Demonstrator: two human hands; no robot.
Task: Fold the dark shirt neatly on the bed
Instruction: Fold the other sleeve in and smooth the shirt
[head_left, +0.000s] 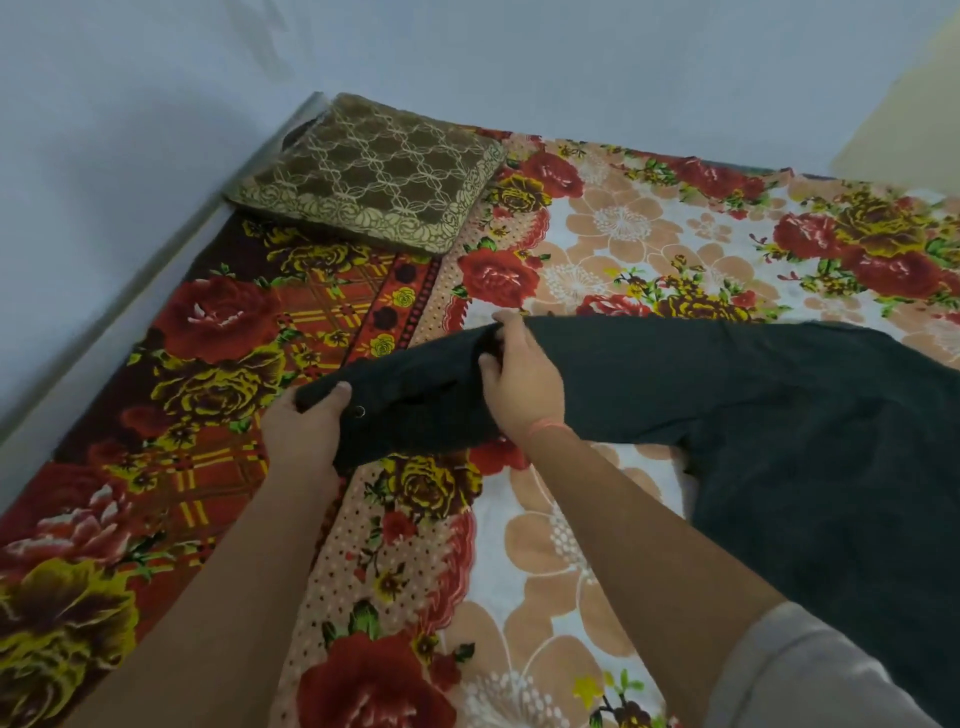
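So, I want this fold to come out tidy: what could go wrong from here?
1. Both hands, the left hand and the right hand, grip only the sleeve; pulling it could drag and wrinkle the dark shirt, whose body lies unheld.
2. The sleeve looks bunched between the grips, so a crease may get folded in.
3. The shirt runs out of view at the right; unevenness there could go unnoticed.

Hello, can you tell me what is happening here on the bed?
A person is folding a dark shirt spread on a floral bedsheet. The left hand grips the sleeve end, and the right hand pinches the sleeve further along. The shirt body is still unfolded. A brown cushion lies in the far corner.
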